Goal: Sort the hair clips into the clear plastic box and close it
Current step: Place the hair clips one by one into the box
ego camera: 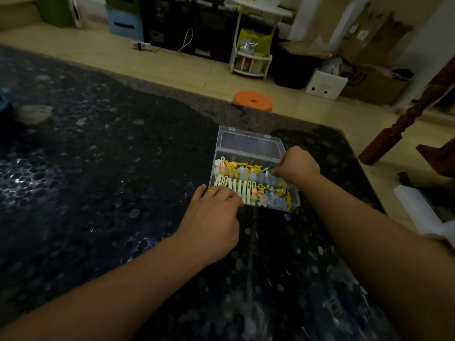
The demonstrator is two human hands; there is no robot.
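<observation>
A clear plastic box (294, 201) sits on the dark patterned table, its hinged lid (248, 143) standing open at the back. Inside lie several hair clips (246, 179) in yellow, pale green, blue and pink. My left hand (211, 217), with a gold ring, rests at the box's front left corner, its fingers curled against the box wall. My right hand (296, 167) hovers over the box's right side with its fingers curled downward into the box. Whether those fingertips pinch a clip is hidden.
The dark glossy table (98, 168) stretches wide to the left. An orange stool (252, 100) stands on the floor beyond the far edge. A wooden chair leg (394, 129) and white foam pieces (418, 212) are at the right. Shelves and boxes line the far wall.
</observation>
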